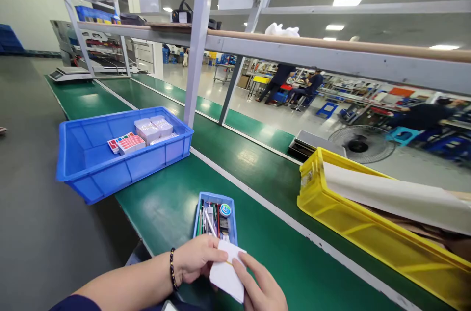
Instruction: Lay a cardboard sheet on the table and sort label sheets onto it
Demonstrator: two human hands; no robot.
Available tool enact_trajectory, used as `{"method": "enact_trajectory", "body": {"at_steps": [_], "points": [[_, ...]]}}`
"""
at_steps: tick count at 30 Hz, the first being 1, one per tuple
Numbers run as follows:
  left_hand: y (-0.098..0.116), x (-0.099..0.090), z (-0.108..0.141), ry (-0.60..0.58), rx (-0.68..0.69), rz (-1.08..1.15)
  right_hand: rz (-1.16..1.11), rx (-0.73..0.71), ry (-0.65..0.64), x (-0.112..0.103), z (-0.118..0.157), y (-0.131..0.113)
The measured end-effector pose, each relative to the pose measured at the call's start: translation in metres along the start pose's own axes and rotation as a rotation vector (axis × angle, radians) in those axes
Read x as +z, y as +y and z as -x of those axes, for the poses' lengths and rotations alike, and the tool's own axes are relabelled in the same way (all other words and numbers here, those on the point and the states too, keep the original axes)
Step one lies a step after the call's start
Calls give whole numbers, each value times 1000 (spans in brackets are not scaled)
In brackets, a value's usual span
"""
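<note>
Between my two hands is a white stack of folded paper or cards [225,279], with a thin yellow rubber band [228,263] across it. My left hand [195,258], a dark beaded bracelet at its wrist, grips the stack from the left with the thumb on top. On the other side, the fingers of my right hand [262,285] are closed on its right edge, near the band. Just beyond the hands, a small blue tray [217,196] holds pens, a round tin [225,210] and other small items.
A large blue bin [125,178] with wrapped packs [147,130] and printed cards [131,144] stands at left on the green bench [162,203]. At right is a yellow crate [346,222] with paper sheets [390,193]. A white frame post [198,46] rises behind. People sit and stand farther back.
</note>
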State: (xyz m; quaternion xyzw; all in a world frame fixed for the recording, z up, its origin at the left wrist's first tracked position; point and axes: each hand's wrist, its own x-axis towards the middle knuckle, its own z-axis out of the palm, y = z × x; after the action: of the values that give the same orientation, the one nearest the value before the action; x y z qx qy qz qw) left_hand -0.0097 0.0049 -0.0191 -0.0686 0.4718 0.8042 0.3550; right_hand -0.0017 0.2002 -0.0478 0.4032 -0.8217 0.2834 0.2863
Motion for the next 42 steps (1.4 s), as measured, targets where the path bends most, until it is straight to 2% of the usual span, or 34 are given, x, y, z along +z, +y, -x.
{"method": "enact_trajectory", "body": {"at_steps": [1,2,4,6,7,10,14,18,25,31,34,39,42], "points": [[1,2,1,27,47,18,-17,25,33,2,-2,-1],[1,4,1,50,87,21,-59,112,72,4,-3,-2],[4,7,3,79,140,-20,-245,414,116,7,-4,-4],[5,8,3,94,170,-86,-565,748,39,8,-5,-6],[6,8,2,99,173,-120,-737,868,-26,9,-5,-7],[5,9,0,101,161,-202,-1101,1017,-157,10,-7,-9],[1,11,-5,116,134,-316,-1187,1134,-107,12,-9,-12],[-2,11,-9,114,97,-396,-1144,1180,-79,13,-8,-14],[-2,12,-10,117,144,-313,-1157,1145,-45,10,-11,-15],[-2,7,-6,45,93,-292,-1170,1141,-84,6,-7,-16],[-2,5,-5,45,103,-325,-1085,1131,-112,7,-5,-17],[-4,3,-6,132,184,-486,-837,1128,-132,12,1,-17],[-6,2,-7,116,179,-469,-832,1103,-147,13,1,-17]]}}
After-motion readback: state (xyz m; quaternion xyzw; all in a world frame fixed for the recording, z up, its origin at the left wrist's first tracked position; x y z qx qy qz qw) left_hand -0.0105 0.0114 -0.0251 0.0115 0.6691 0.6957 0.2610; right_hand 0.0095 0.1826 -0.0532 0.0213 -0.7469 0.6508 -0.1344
